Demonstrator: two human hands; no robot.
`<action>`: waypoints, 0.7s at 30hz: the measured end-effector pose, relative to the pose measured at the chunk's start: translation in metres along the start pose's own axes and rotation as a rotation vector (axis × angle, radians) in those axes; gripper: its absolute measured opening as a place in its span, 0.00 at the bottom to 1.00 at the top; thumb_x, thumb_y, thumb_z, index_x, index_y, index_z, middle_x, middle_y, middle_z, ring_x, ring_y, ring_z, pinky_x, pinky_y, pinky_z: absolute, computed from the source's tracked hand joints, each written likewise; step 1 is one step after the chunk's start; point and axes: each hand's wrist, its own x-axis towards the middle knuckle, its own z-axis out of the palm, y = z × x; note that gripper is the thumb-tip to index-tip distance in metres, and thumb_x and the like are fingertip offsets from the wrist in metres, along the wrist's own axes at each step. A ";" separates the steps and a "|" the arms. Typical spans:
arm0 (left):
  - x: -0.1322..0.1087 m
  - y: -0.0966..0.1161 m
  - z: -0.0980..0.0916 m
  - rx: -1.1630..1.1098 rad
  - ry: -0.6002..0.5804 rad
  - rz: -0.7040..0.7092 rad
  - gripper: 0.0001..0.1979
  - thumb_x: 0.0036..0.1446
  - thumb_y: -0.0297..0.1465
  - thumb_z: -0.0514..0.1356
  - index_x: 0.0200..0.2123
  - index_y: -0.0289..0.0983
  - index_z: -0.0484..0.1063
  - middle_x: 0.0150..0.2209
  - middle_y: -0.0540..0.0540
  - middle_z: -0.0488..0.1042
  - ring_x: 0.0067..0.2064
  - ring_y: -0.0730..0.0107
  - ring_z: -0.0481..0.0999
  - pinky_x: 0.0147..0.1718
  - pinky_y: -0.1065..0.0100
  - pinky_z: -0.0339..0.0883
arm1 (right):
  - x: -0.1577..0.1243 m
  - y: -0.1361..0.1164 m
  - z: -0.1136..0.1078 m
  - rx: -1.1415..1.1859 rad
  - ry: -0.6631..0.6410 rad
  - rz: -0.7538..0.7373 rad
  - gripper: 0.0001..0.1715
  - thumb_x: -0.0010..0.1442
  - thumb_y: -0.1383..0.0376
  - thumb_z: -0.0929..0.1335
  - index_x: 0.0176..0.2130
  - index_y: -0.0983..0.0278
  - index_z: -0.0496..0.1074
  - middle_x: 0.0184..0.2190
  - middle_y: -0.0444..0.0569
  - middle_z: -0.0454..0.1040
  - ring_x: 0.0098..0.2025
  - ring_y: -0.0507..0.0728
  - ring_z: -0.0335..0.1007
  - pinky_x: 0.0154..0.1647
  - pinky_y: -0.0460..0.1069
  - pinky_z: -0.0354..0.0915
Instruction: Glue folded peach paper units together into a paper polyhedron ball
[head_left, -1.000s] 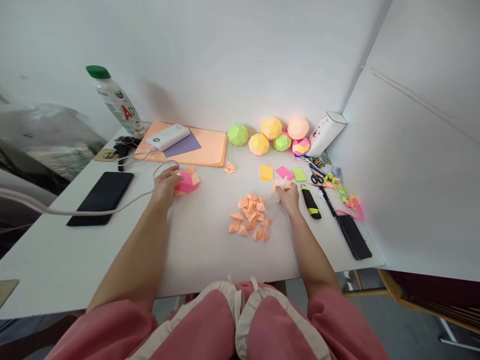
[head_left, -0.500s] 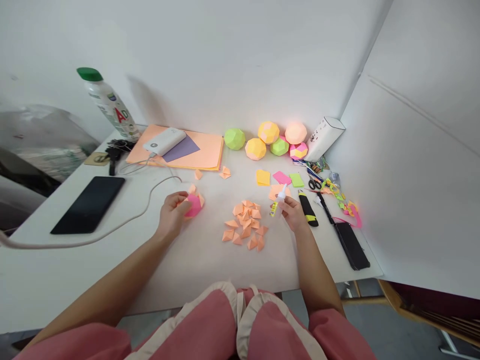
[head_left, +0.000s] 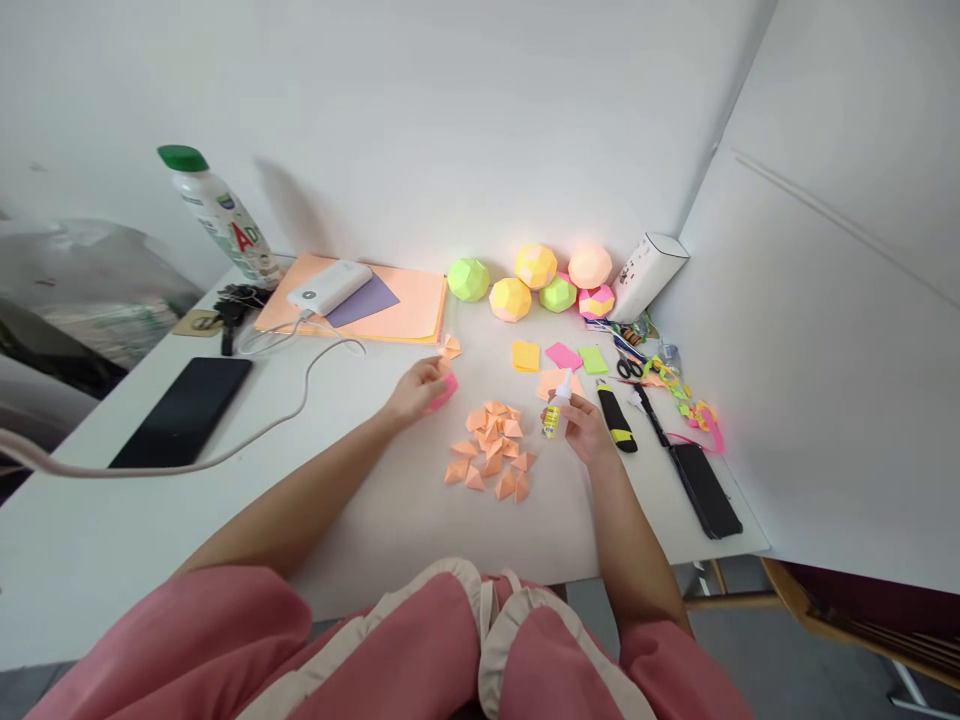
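My left hand (head_left: 415, 388) is closed around a pink and orange folded paper piece (head_left: 442, 391), holding it just above the white table (head_left: 390, 500), left of a pile of several small orange folded paper units (head_left: 491, 450). My right hand (head_left: 586, 428) grips a small white glue bottle (head_left: 553, 410) with a yellow label, upright, right of the pile. A few loose orange units (head_left: 450, 347) lie near the paper stack.
Several paper polyhedron balls (head_left: 534, 280) stand at the back by a white box (head_left: 647, 272). Sticky note pads (head_left: 561, 356), a highlighter (head_left: 616, 419), scissors (head_left: 630, 366), a black case (head_left: 705, 490), an orange paper stack (head_left: 390, 300) with a power bank (head_left: 330, 288), a phone (head_left: 184, 410) and a bottle (head_left: 221, 220) surround the area.
My left hand has carried the pink paper piece rightward toward the orange pile. My right hand has lifted the glue bottle and holds it upright.
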 end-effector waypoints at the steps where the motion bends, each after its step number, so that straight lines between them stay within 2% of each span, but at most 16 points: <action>1: 0.000 0.001 0.005 -0.007 -0.061 0.027 0.09 0.39 0.33 0.61 0.18 0.37 0.63 0.48 0.42 0.73 0.45 0.58 0.71 0.44 0.60 0.65 | 0.000 -0.001 -0.002 0.017 -0.038 -0.005 0.20 0.45 0.59 0.74 0.39 0.62 0.75 0.33 0.48 0.75 0.33 0.57 0.74 0.38 0.54 0.69; 2: 0.002 0.002 0.008 -0.029 -0.117 0.071 0.08 0.41 0.34 0.61 0.20 0.37 0.65 0.54 0.41 0.69 0.49 0.55 0.70 0.47 0.58 0.64 | -0.001 -0.001 -0.004 0.032 -0.102 -0.007 0.21 0.46 0.58 0.74 0.40 0.63 0.75 0.34 0.49 0.75 0.33 0.58 0.74 0.38 0.55 0.69; 4: 0.015 0.006 0.011 -0.049 -0.125 0.130 0.09 0.41 0.35 0.60 0.20 0.37 0.64 0.61 0.41 0.63 0.54 0.51 0.67 0.51 0.55 0.62 | -0.005 -0.002 -0.008 0.053 -0.313 0.001 0.21 0.46 0.57 0.74 0.39 0.66 0.75 0.33 0.51 0.75 0.35 0.59 0.74 0.39 0.56 0.69; 6: 0.034 0.011 0.011 -0.059 -0.148 0.092 0.08 0.40 0.34 0.60 0.20 0.38 0.63 0.62 0.42 0.61 0.57 0.49 0.64 0.53 0.54 0.59 | -0.009 -0.003 -0.008 0.040 -0.605 0.042 0.22 0.45 0.57 0.75 0.38 0.68 0.75 0.34 0.53 0.75 0.38 0.62 0.74 0.41 0.58 0.68; 9: 0.052 0.015 0.016 -0.056 -0.275 0.008 0.10 0.37 0.33 0.62 0.17 0.38 0.62 0.59 0.40 0.65 0.58 0.46 0.63 0.53 0.54 0.58 | -0.012 0.000 0.000 -0.036 -1.033 0.172 0.22 0.44 0.62 0.77 0.39 0.70 0.76 0.38 0.57 0.75 0.43 0.64 0.74 0.46 0.60 0.66; 11: 0.050 0.015 0.022 -0.069 -0.348 -0.004 0.11 0.36 0.32 0.63 0.17 0.37 0.61 0.59 0.38 0.66 0.56 0.46 0.65 0.51 0.55 0.60 | -0.011 0.004 0.009 -0.107 -1.206 0.257 0.22 0.45 0.64 0.77 0.40 0.70 0.76 0.41 0.60 0.75 0.46 0.64 0.72 0.50 0.59 0.64; 13: 0.036 0.016 0.026 -0.092 -0.408 -0.015 0.12 0.37 0.33 0.63 0.18 0.37 0.61 0.59 0.38 0.66 0.55 0.47 0.68 0.49 0.56 0.62 | -0.008 0.008 0.015 -0.164 -1.236 0.300 0.24 0.45 0.62 0.77 0.42 0.70 0.76 0.42 0.60 0.75 0.48 0.63 0.71 0.52 0.58 0.63; 15: 0.017 0.019 0.026 -0.130 -0.475 -0.031 0.13 0.38 0.34 0.64 0.18 0.37 0.62 0.57 0.38 0.68 0.52 0.48 0.70 0.46 0.57 0.64 | -0.005 0.010 0.016 -0.198 -1.169 0.291 0.25 0.46 0.60 0.76 0.43 0.70 0.75 0.42 0.60 0.76 0.49 0.63 0.70 0.53 0.57 0.61; 17: -0.004 0.025 0.020 -0.295 -0.572 -0.070 0.13 0.39 0.34 0.64 0.18 0.36 0.62 0.57 0.38 0.68 0.53 0.48 0.68 0.45 0.58 0.64 | -0.004 0.009 0.012 -0.221 -1.071 0.234 0.25 0.47 0.60 0.76 0.43 0.69 0.75 0.43 0.60 0.76 0.50 0.62 0.69 0.55 0.58 0.60; 21: -0.043 0.039 0.002 -0.461 -0.580 -0.043 0.12 0.44 0.34 0.65 0.20 0.35 0.65 0.54 0.40 0.70 0.48 0.55 0.70 0.44 0.60 0.63 | -0.006 0.001 0.001 -0.174 -0.942 0.123 0.23 0.49 0.60 0.75 0.44 0.68 0.74 0.40 0.58 0.76 0.46 0.61 0.72 0.50 0.59 0.63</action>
